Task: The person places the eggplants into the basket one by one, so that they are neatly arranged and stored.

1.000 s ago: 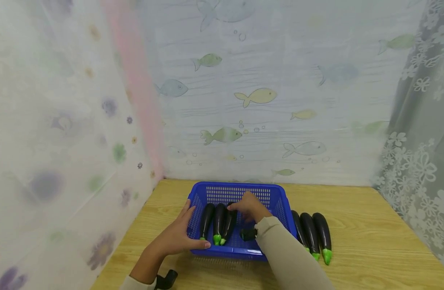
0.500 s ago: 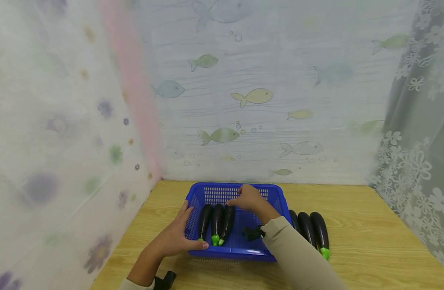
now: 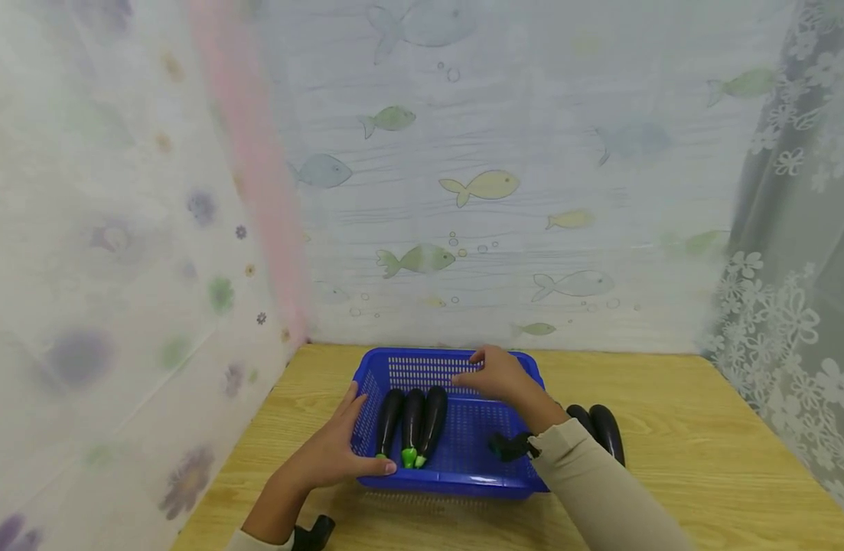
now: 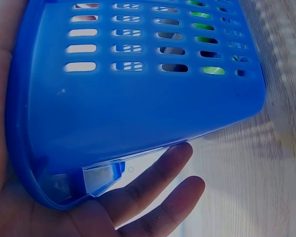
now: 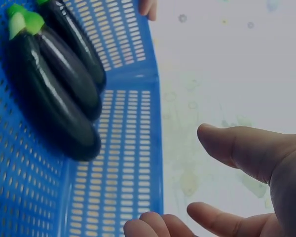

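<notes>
- My left hand [image 3: 332, 455] grips the near left corner of the blue plastic basket [image 3: 463, 474], palm on the wall and fingers curled under the rim in the left wrist view [image 4: 158, 197]. If I lean too hard there, I judge the light basket could skid across the wooden table [image 3: 704, 451] or tip up at that corner.
- My right hand [image 3: 500, 375] hovers above the far rim, centre of the head view, fingers loosely spread and holding nothing. A careless sweep sideways could clip that rim and jolt everything inside.
- Three eggplants [image 3: 411, 417] lie side by side in the left half of the basket, touching one another, green caps toward me. Being smooth and round, they would likely roll into the bare right half if the basket tilts.
- More eggplants [image 3: 604, 428] lie on the table just right of the basket, partly hidden behind my beige sleeve [image 3: 594, 490]; I think I see two, but I cannot be sure. Dragging that sleeve over them could send them rolling toward the near edge.
- The right wrist view shows my thumb [image 5: 241, 148] well clear of the basket wall, so any grab from here would start wide and could miss.
</notes>
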A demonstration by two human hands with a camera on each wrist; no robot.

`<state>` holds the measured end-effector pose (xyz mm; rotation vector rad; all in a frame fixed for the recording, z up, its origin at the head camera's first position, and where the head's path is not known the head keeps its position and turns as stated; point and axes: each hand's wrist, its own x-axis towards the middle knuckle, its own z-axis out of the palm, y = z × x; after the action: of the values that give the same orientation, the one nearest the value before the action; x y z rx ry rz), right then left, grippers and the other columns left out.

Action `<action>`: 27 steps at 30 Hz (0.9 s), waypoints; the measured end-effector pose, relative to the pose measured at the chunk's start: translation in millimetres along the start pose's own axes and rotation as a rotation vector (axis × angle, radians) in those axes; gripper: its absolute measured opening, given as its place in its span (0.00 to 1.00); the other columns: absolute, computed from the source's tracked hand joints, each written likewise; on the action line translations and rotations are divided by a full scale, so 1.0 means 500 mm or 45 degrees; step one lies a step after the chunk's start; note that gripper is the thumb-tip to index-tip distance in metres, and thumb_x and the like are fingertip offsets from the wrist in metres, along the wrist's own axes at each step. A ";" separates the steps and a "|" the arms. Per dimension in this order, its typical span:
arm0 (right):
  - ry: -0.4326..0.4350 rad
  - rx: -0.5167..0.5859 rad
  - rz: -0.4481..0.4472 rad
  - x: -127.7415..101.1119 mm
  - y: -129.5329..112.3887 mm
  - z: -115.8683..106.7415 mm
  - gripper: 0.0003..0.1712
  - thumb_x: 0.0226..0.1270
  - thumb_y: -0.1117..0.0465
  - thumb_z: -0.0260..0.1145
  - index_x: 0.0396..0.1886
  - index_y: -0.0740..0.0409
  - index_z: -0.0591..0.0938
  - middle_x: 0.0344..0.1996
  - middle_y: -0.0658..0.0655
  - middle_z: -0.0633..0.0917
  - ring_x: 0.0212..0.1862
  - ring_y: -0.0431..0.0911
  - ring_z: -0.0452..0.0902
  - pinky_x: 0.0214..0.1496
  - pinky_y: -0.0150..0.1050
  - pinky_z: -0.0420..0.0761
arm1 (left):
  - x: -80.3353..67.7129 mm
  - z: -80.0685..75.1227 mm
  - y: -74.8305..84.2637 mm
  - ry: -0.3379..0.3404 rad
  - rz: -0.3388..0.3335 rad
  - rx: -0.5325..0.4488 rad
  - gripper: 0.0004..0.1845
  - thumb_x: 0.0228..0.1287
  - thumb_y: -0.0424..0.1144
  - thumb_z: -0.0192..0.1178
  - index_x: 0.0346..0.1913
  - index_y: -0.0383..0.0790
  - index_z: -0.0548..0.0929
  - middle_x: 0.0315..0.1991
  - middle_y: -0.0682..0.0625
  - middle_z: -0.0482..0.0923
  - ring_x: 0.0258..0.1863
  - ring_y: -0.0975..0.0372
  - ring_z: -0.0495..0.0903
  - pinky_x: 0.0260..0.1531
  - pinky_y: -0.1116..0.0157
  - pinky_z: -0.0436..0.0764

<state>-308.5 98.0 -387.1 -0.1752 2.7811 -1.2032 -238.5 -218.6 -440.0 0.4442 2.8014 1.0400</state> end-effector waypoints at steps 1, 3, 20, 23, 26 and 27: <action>-0.005 0.016 0.001 -0.004 0.004 -0.004 0.37 0.62 0.47 0.78 0.63 0.65 0.78 0.52 0.63 0.84 0.42 0.51 0.85 0.43 0.48 0.86 | 0.000 0.000 0.000 0.001 -0.001 0.001 0.71 0.45 0.68 0.78 0.84 0.41 0.48 0.86 0.44 0.28 0.83 0.39 0.43 0.71 0.30 0.59; -0.019 0.054 0.002 -0.010 0.015 -0.012 0.38 0.63 0.47 0.77 0.64 0.65 0.77 0.52 0.64 0.84 0.40 0.52 0.86 0.41 0.47 0.86 | 0.000 0.001 0.000 0.003 -0.002 0.007 0.71 0.45 0.69 0.77 0.84 0.41 0.48 0.86 0.44 0.29 0.83 0.39 0.44 0.71 0.30 0.59; -0.033 0.217 -0.029 -0.060 0.081 -0.087 0.39 0.67 0.49 0.74 0.70 0.66 0.72 0.60 0.71 0.79 0.45 0.52 0.86 0.43 0.47 0.89 | 0.000 -0.001 0.001 0.008 -0.004 0.025 0.71 0.45 0.69 0.77 0.84 0.41 0.48 0.86 0.45 0.29 0.83 0.39 0.45 0.71 0.30 0.61; -0.031 0.220 -0.051 -0.068 0.092 -0.102 0.40 0.67 0.49 0.74 0.69 0.67 0.72 0.58 0.70 0.80 0.45 0.51 0.86 0.44 0.48 0.90 | 0.001 -0.001 -0.001 0.006 0.000 0.030 0.72 0.44 0.71 0.76 0.84 0.42 0.48 0.86 0.45 0.29 0.82 0.39 0.45 0.71 0.30 0.61; -0.027 0.240 -0.051 -0.076 0.103 -0.116 0.40 0.67 0.48 0.75 0.69 0.67 0.72 0.58 0.71 0.80 0.47 0.54 0.86 0.44 0.48 0.90 | -0.001 -0.001 -0.002 0.001 0.005 0.027 0.72 0.45 0.71 0.76 0.84 0.42 0.48 0.86 0.45 0.29 0.82 0.39 0.46 0.70 0.31 0.62; -0.023 0.246 -0.046 -0.078 0.108 -0.120 0.40 0.67 0.47 0.75 0.69 0.67 0.72 0.59 0.71 0.80 0.48 0.54 0.86 0.44 0.48 0.90 | -0.003 -0.001 -0.002 0.000 0.004 0.026 0.72 0.45 0.71 0.76 0.85 0.42 0.48 0.86 0.45 0.29 0.82 0.38 0.46 0.70 0.31 0.62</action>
<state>-281.9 183.4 -383.9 -0.2183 2.6368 -1.4615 -237.7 -220.2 -440.3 0.4513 2.8147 1.0125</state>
